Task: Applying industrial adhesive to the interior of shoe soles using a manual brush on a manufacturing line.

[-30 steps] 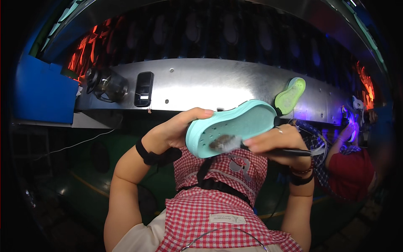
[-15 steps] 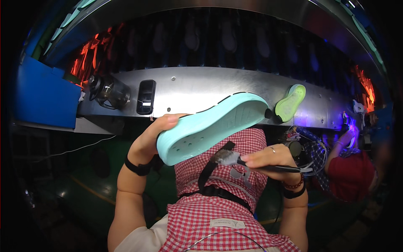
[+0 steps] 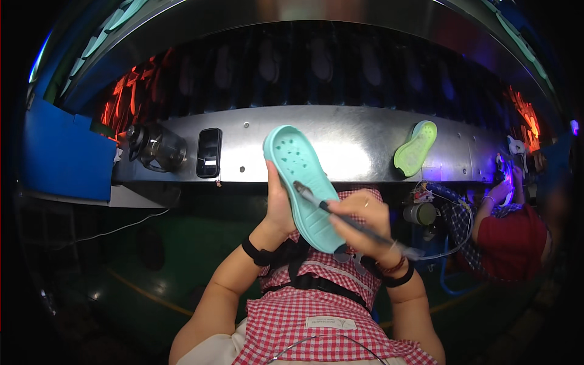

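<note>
A turquoise shoe sole (image 3: pixel 304 207), tilted with its hollow inner face up and small holes near its far end, is held in front of me. My left hand (image 3: pixel 278 204) grips its left edge, thumb along the rim. In my right hand (image 3: pixel 365 222) is a dark-handled brush (image 3: pixel 316 198), slightly blurred, with a clear tube trailing from its rear end. The brush tip touches or hovers just over the sole's inner face near its left rim; I cannot tell which.
A yellow-green sole (image 3: pixel 415 151) lies on the metal ledge (image 3: pixel 359 137). Left of it are a black phone (image 3: pixel 209 152) and a glass jug (image 3: pixel 158 148). Behind, dark slots hold several soles. A co-worker in a red top (image 3: pixel 511 243) sits at right, near a lidded jar (image 3: pixel 420 214).
The sole has turned from lying sideways to pointing away from me, its inner face now more upward. My right hand has brought the brush up and left, onto or over the sole.
</note>
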Action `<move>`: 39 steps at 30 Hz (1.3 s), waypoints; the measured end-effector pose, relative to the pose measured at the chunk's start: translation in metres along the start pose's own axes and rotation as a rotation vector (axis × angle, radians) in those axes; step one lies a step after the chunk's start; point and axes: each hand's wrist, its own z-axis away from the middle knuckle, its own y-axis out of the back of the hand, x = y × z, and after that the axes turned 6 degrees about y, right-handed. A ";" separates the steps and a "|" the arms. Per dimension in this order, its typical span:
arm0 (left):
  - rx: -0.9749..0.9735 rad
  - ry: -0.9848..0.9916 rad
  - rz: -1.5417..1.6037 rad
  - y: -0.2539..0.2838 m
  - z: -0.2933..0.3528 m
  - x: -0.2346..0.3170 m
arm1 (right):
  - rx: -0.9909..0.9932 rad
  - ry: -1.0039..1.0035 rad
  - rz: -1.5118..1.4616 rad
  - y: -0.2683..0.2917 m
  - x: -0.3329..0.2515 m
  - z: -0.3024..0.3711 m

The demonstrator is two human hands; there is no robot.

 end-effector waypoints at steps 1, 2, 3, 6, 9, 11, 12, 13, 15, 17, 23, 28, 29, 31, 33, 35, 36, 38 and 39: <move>-0.040 -0.029 0.028 0.004 0.000 0.003 | -0.031 0.047 0.030 -0.004 -0.006 0.004; -0.041 -0.028 0.022 0.005 0.001 0.008 | -0.061 0.094 0.060 -0.007 -0.012 0.010; -0.020 -0.069 0.016 0.005 0.004 0.014 | -0.158 0.089 0.027 -0.002 -0.016 0.011; -0.017 -0.107 0.033 0.001 0.013 0.023 | -0.329 0.085 -0.078 0.024 -0.023 0.000; -0.099 -0.088 0.099 -0.016 0.019 0.016 | -0.168 -0.166 -0.270 0.034 -0.026 -0.021; -0.167 -0.077 0.185 -0.027 0.016 0.010 | -0.102 -0.121 -0.199 0.020 -0.013 -0.022; -0.172 -0.073 0.180 -0.025 0.015 0.011 | -0.125 -0.110 -0.215 0.011 -0.015 -0.023; -0.143 -0.131 0.188 -0.022 0.013 0.013 | -0.127 0.014 -0.213 0.007 -0.022 -0.024; -0.144 -0.208 0.232 -0.022 0.016 0.021 | -0.266 -0.016 -0.361 0.012 -0.030 -0.017; -0.122 -0.242 0.199 -0.021 0.017 0.028 | -0.240 -0.040 -0.405 0.019 -0.029 -0.017; -0.171 -0.341 0.086 -0.022 0.018 0.045 | -0.343 -0.057 -0.449 0.025 -0.022 -0.015; -0.093 -0.365 -0.006 -0.036 0.021 0.051 | -0.122 -0.294 -0.501 0.038 -0.004 -0.008; -0.063 -0.351 -0.008 -0.037 0.021 0.050 | -0.156 -0.325 -0.557 0.032 -0.008 -0.006; -0.154 -0.332 -0.004 -0.033 0.019 0.053 | -0.296 -0.244 -0.617 0.029 -0.010 -0.002; -0.189 -0.346 -0.030 -0.035 0.022 0.055 | -0.454 -0.131 -0.748 0.033 -0.004 -0.001; -0.240 -0.368 -0.048 -0.041 0.023 0.057 | -0.279 -0.211 -0.844 0.025 0.001 0.000; -0.242 -0.369 -0.048 -0.045 0.023 0.058 | -0.106 -0.288 -0.938 0.022 0.003 0.000; -0.214 -0.347 -0.065 -0.051 0.023 0.062 | -0.072 -0.360 -1.020 0.017 0.005 0.006; -0.103 -0.281 -0.114 -0.053 0.027 0.063 | -0.003 -0.419 -1.118 0.014 0.002 0.006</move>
